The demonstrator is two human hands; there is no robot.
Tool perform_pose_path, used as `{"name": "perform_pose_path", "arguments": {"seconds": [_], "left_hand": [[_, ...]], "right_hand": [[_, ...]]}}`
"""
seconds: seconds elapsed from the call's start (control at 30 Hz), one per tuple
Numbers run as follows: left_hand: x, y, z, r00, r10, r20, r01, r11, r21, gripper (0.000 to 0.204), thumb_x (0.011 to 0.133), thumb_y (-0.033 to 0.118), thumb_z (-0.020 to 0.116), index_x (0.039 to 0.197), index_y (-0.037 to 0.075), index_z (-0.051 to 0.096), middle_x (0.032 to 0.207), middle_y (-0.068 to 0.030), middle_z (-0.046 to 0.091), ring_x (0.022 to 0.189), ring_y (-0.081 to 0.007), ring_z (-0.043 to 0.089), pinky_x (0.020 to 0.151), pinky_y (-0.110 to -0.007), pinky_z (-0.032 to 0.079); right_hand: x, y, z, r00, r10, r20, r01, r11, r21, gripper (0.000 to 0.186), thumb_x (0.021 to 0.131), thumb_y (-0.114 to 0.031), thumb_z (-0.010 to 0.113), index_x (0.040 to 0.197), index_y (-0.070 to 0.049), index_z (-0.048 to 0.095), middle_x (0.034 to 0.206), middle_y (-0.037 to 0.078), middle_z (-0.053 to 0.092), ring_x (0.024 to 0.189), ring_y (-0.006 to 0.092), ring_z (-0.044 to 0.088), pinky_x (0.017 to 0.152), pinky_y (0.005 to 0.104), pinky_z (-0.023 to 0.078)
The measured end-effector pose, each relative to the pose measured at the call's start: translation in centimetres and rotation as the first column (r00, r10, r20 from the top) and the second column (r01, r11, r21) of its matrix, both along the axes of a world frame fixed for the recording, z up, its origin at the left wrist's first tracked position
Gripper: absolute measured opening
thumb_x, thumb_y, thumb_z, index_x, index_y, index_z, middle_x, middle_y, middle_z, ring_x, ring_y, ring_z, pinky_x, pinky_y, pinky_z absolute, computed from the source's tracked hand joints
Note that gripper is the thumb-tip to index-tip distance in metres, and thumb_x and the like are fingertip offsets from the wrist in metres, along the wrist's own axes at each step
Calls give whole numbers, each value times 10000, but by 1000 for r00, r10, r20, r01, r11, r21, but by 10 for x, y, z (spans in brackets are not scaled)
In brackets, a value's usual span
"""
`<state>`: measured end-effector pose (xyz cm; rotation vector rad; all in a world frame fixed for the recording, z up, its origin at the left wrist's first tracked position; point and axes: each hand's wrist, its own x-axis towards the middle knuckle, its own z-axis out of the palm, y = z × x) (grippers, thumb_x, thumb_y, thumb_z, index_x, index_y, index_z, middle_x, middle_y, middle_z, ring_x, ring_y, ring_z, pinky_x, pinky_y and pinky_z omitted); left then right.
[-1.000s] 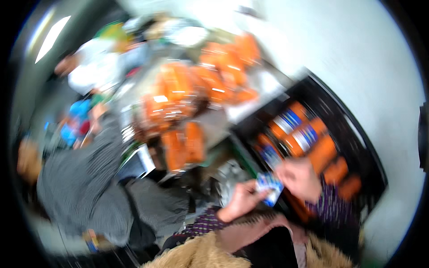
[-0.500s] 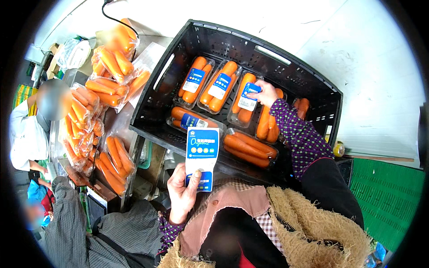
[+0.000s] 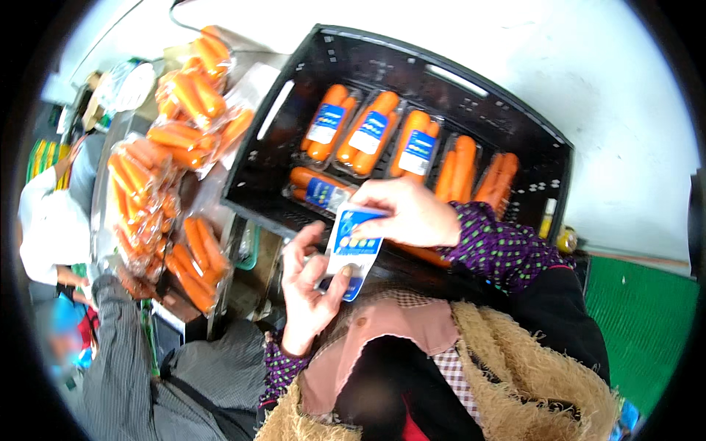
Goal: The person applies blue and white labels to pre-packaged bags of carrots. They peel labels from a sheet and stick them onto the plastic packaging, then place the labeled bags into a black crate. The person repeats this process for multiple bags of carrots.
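My left hand [image 3: 307,290] holds a strip of blue-and-white labels [image 3: 354,246] upright near the crate's front, thumb pressed on its lower part. My right hand [image 3: 407,212] pinches the top label of that strip, fingertips over its upper end. Behind both hands is a black plastic crate [image 3: 448,81] with several clear trays of carrots. Some trays, such as one upright pack [image 3: 366,132], carry blue-and-white labels; two at the right [image 3: 500,184] show none. A front tray is mostly hidden by my hands.
Several bagged bunches of carrots [image 3: 132,184] lie on a metal surface [image 3: 254,81] left of the crate. Co-workers in white [image 3: 51,228] and grey [image 3: 103,353] are at the left edge. A green ridged panel [image 3: 632,323] is at the right; a white wall rises behind.
My right hand has moved from a labelled tray in the crate down and left onto the label strip in my left hand. The view, blurred a second ago, has steadied.
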<state>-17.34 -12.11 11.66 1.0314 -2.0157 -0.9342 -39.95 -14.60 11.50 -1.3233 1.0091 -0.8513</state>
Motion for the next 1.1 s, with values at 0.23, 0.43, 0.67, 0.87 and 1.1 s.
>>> {"name": "perform_pose_path", "arguments": {"seconds": [0.23, 0.43, 0.67, 0.87, 1.1], "left_hand": [[-27, 25, -14, 982, 86, -167, 32, 797, 604, 146, 813, 105, 760, 808, -18, 682, 634, 7, 623, 606, -18, 494, 540, -221, 428], [-20, 39, -20, 990, 57, -133, 45, 752, 657, 159, 833, 122, 745, 889, -22, 709, 719, -17, 685, 638, -25, 570, 582, -218, 481], [-16, 39, -16, 973, 147, -175, 15, 725, 689, 183, 843, 135, 740, 933, -20, 701, 750, -13, 672, 663, -37, 563, 602, -215, 477], [-7, 33, -15, 987, 15, -161, 62, 884, 464, 169, 840, 87, 720, 982, 0, 691, 818, -55, 635, 724, -95, 582, 652, -249, 472], [-7, 25, -11, 989, -46, -141, 98, 919, 381, 192, 829, 52, 710, 1008, -10, 678, 869, -83, 650, 772, -137, 611, 696, -262, 476]], "right_hand": [[-25, 35, 4, 956, -114, -271, -48, 850, -524, 118, 848, -102, 678, 917, -11, 650, 799, 90, 656, 703, 192, 670, 630, 301, 534], [-202, -1, -45, 865, -327, -380, 337, 941, -42, 193, 808, -47, 731, 906, -60, 565, 809, 17, 636, 760, 89, 626, 689, 249, 519], [-213, 4, -158, 622, -245, -744, 336, 942, -30, 428, 652, -194, 867, 895, -37, 552, 779, 88, 641, 751, 177, 643, 699, 297, 513], [-186, 8, -156, 497, -290, -818, 428, 902, -59, 555, 618, -350, 869, 925, -30, 536, 887, 199, 638, 825, 329, 666, 750, 392, 526], [-91, 10, -58, 958, -214, -192, 224, 974, 34, 413, 763, -222, 805, 1069, -27, 607, 864, 67, 649, 821, 119, 631, 747, 265, 517]]}}
